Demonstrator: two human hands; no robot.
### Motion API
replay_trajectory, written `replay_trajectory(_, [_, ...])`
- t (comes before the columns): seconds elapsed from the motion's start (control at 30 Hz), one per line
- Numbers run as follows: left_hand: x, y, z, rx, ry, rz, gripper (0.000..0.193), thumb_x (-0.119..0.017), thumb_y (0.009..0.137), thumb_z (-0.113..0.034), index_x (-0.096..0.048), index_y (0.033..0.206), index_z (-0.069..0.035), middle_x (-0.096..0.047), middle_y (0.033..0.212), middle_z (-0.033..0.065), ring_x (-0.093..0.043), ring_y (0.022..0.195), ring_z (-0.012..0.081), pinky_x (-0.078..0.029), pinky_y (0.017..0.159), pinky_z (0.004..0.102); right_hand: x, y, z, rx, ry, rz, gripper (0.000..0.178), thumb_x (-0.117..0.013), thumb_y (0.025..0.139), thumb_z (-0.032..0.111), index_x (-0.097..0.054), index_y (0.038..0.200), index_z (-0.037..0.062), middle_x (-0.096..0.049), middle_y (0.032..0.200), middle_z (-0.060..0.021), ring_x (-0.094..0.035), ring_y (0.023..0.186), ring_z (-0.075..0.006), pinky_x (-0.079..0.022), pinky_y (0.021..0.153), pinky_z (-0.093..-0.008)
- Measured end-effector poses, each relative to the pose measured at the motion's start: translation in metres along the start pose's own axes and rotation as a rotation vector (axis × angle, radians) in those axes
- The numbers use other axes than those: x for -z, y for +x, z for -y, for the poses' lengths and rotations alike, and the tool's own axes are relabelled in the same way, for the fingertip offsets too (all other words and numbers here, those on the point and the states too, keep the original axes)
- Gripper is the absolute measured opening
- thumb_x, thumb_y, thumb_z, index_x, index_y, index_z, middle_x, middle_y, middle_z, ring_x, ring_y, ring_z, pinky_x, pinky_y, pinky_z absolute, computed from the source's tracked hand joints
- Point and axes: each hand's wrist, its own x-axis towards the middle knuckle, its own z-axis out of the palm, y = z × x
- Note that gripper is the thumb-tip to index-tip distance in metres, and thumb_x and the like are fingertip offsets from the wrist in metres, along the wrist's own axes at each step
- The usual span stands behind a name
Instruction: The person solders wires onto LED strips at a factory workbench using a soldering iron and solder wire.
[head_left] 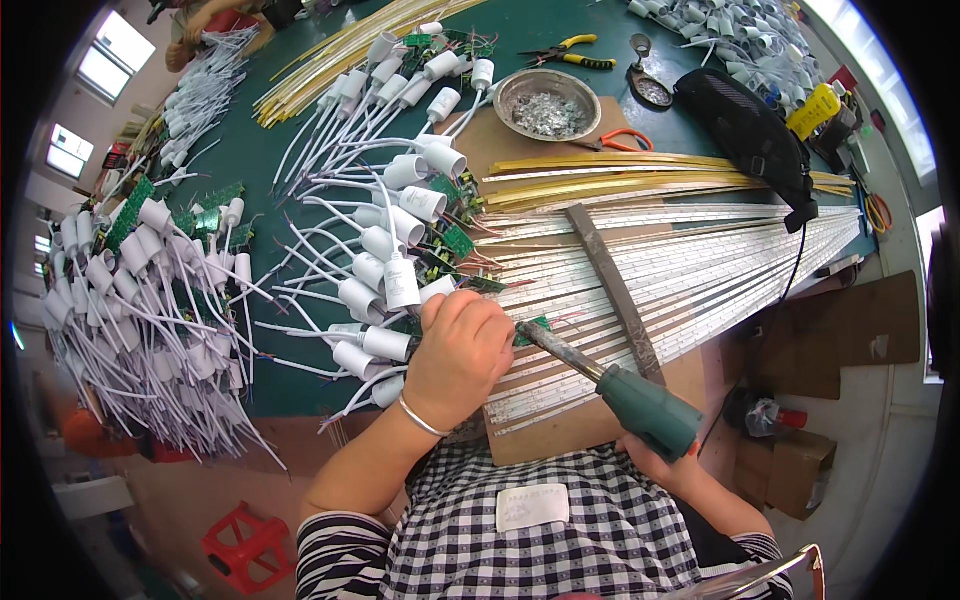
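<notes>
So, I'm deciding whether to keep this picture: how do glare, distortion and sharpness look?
Head view: the left windows and right window wash out toward white; head view: that right window bows along the rounded black border; head view: the left hand and soldering iron look fairly sharp.

Toward four o'clock, the soldering iron has a smooth plastic handle and a rough, tarnished metal barrel; near one, a dull metal bowl; toward six, a matt cloth apron.

Illegible print: white cylinders, apron patch
</notes>
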Motion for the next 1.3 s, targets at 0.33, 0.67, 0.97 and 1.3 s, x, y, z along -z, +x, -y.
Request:
replay_trajectory(0.33, [0.004,-0.002,0.001,0.0,-0.016,-0.015,0.022,-0.07,0.062,-0.002,-0.058,0.08,-0.009,-0.059,0.086,0.003,-0.055,0.088,0.0248,-0.039,0.08,0.0374,0.002,-0.002,-0.003,-0.053,-0.012,0.05,0.028,-0.07,0.072,0.008,-0.062,0.099,0.0026,-0.064,0.097,-0.0106,-0.058,0.095,-0.0287,-0.045,0.088,-0.0369])
replay_trajectory(0.67, [0.007,-0.001,0.002,0.028,-0.065,-0.104,0.021,-0.07,0.063,0.0,-0.059,0.08,-0.009,-0.059,0.086,0.0044,-0.056,0.084,0.0256,-0.042,0.079,0.037,0.0,0.0,0.008,-0.127,0.306,0.009,0.032,-0.052,0.082,0.0,-0.052,0.114,-0.0034,-0.062,0.073,-0.0084,-0.062,0.064,-0.0173,-0.051,0.065,-0.0279])
replay_trajectory(0.97, [0.067,0.008,0.002,0.294,-0.344,-0.267,0.012,-0.069,0.072,0.004,-0.062,0.081,-0.001,-0.064,0.086,0.0082,-0.061,0.076,0.0189,-0.048,0.07,0.028,0.017,0.004,0.008,-0.065,0.567,-0.39,0.042,-0.05,0.087,0.021,-0.049,0.118,-0.0068,-0.058,0.066,-0.0118,-0.057,0.058,-0.017,-0.046,0.056,-0.026])
replay_trajectory(1.3, [0.074,0.148,0.005,-0.501,0.292,-0.025,0.017,-0.057,0.074,-0.002,-0.059,0.091,-0.005,-0.06,0.099,0.0094,-0.059,0.092,0.0282,-0.05,0.079,0.0352,0.039,0.003,-0.01,0.046,0.67,-0.527,0.041,-0.049,0.089,0.018,-0.044,0.121,-0.0066,-0.057,0.095,-0.0164,-0.057,0.06,-0.0174,-0.048,0.055,-0.029])
